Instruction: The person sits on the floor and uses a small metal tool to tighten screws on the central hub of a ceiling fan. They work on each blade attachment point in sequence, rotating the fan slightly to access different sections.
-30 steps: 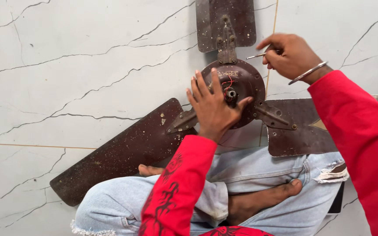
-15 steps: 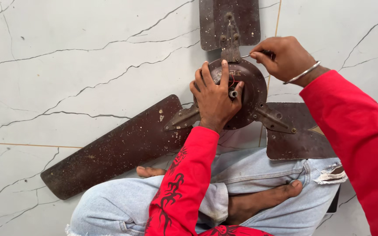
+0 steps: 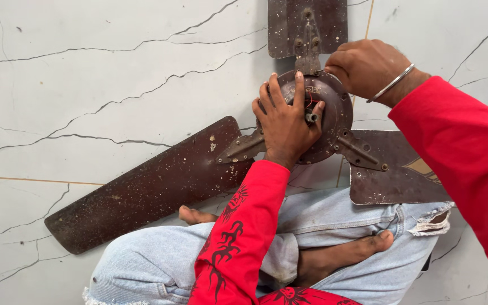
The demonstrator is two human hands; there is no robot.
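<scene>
Head view: You sit cross-legged on a white marble-patterned floor (image 3: 86,73), a brown ceiling fan (image 3: 323,121) lying flat before your knees near the floor's far edge. Your left hand (image 3: 286,121) spreads over the round motor hub (image 3: 334,113), fingers pressed on its face beside the central shaft. Your right hand (image 3: 365,65) is curled tight at the hub's top rim, by the far blade's bracket (image 3: 307,42); whether it pinches anything, you cannot tell. A long rusted blade (image 3: 148,183) reaches toward the floor's left edge.
</scene>
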